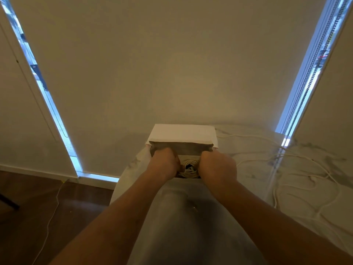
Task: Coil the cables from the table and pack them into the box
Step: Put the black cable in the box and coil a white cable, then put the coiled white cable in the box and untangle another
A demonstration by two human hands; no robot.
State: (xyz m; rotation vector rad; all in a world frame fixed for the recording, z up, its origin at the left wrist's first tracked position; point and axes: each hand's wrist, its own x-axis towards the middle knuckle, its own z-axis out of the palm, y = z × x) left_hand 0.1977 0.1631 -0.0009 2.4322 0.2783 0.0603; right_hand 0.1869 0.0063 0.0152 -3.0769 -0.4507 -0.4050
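Two bare forearms enter from the 5 and 7 o'clock edges and converge toward the centre over a pale marbled table (172, 217). Left hand (165, 165): knuckles up, fingers curled down into the box (182, 134) at its left side. Right hand (218, 167): likewise fisted, fingers curled out of sight inside the box at its right side. Whether either hand grips the contents or merely presses them cannot be told. Between the hands lies a coiled cream cable (190, 168), already inside the box, touching or nearly touching both. At 12 o'clock from the hands the box's white flap stands open, tilted away. Loose white cables (298, 169) sprawl uncoiled over the table at 3 o'clock, well apart from the box. One thin cord (52, 215) trails over the dark floor at 8 o'clock.
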